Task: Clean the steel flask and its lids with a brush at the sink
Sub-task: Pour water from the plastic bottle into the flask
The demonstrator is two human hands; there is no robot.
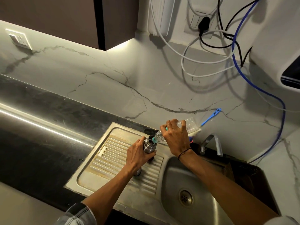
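The steel flask [149,145] stands upright and uncapped on the ribbed steel drainboard [113,158]. My left hand [138,155] grips its body. My right hand [174,135] holds a clear plastic water bottle [189,125] tipped down, its neck at the flask's mouth. A steel lid [138,172] lies on the drainboard, partly hidden under my left wrist. A blue-handled bottle brush [209,118] leans against the marble wall behind the bottle.
The sink basin [175,179] with its drain [185,198] lies to the right of the drainboard. A steel tap [214,142] stands behind it. White, black and blue cables [233,46] hang on the wall. Dark countertop [40,130] stretches left.
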